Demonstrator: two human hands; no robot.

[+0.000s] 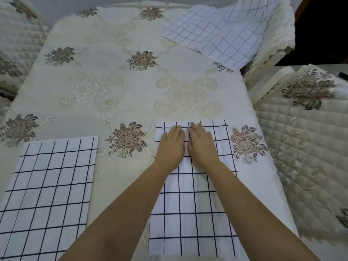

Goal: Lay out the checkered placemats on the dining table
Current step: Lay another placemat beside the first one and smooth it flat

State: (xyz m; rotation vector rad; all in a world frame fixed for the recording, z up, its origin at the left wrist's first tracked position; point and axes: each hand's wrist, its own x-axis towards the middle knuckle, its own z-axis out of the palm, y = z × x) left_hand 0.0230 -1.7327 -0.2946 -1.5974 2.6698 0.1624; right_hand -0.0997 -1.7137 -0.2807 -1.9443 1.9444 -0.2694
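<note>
Three white placemats with dark grid lines lie on the dining table [116, 87], which wears a cream embroidered cloth. One placemat [49, 189] lies flat at the near left. A second placemat [192, 210] lies at the near right, straight in front of me. My left hand [171, 146] and my right hand [202, 144] rest palm down, side by side, on its far end, fingers flat and together. A third placemat [214, 32] sits askew at the far right corner, partly draped up over a chair.
Chairs with quilted cream covers stand around the table: one at the right [308, 147], one at the far right [276, 25], one at the far left [17, 34]. The table's right edge runs close beside the near-right placemat.
</note>
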